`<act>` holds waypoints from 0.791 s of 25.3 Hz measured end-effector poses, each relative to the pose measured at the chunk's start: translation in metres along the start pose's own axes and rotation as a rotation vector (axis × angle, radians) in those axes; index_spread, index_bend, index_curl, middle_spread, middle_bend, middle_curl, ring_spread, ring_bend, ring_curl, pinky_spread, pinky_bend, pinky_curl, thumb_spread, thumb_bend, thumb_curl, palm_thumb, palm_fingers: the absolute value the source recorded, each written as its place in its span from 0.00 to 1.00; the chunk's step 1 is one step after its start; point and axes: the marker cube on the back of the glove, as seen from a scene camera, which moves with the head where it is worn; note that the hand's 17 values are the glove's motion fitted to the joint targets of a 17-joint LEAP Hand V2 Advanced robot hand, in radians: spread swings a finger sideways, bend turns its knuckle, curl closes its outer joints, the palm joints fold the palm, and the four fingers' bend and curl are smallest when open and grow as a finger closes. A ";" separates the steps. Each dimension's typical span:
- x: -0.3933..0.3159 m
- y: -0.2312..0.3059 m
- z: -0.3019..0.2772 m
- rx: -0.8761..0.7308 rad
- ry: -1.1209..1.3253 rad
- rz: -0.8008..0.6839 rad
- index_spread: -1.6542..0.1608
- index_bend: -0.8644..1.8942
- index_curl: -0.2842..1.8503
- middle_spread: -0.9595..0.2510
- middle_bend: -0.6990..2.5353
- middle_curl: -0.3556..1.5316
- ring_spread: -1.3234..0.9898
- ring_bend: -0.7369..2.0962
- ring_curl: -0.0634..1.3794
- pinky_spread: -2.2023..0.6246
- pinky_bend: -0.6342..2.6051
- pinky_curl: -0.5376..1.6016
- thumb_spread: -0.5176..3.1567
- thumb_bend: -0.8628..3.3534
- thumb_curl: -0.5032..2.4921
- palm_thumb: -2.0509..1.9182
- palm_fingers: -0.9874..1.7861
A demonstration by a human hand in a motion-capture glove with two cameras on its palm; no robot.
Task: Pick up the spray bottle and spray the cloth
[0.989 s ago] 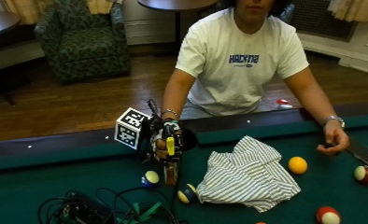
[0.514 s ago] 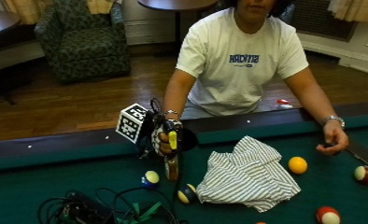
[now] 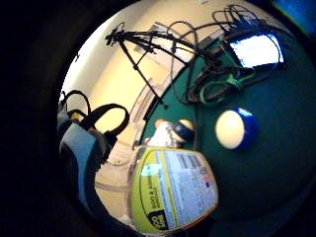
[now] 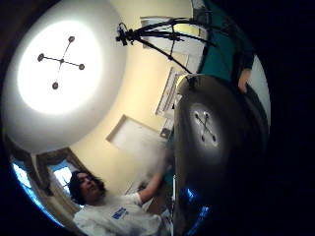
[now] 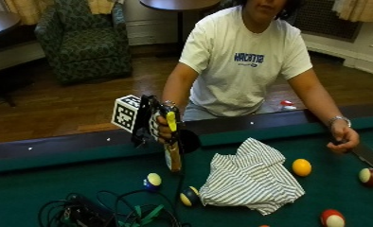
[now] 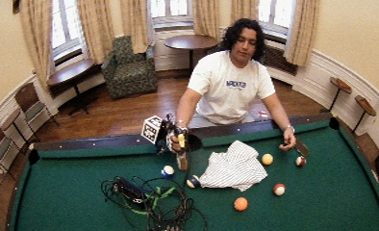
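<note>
I am holding the spray bottle [image 5: 172,156] in my gloved right hand [image 5: 156,124], fingers [image 5: 163,135] curling round its neck below the yellow trigger head, and it is hanging clear of the green surface [image 5: 60,179] with its long axis close to upright, label end pointing down. The striped cloth [image 5: 253,177] is lying crumpled on the surface off to the bottle's side, toward my bare hand [image 5: 344,139], and a little nearer the camera; it is near the bottle but not touching it. That sideways offset is what the spray turns on, I judge: the nozzle needs to be swinging round to face the cloth, and I cannot tell which way it is pointing now. Just below the bottle two billiard balls are sitting, a blue-banded one [image 5: 152,181] and a darker one [image 5: 189,196] right at the cloth's edge, so I am keeping the bottle high. The cable tangle [image 5: 104,213] is lying further from the cloth, behind the bottle's line. The air between bottle and cloth is looking open.
</note>
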 end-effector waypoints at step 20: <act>-0.123 -0.035 0.093 -0.722 0.476 -0.104 0.78 0.48 0.40 0.63 0.42 0.50 0.47 0.51 0.40 0.67 0.34 0.45 0.20 0.20 0.41 0.76 0.85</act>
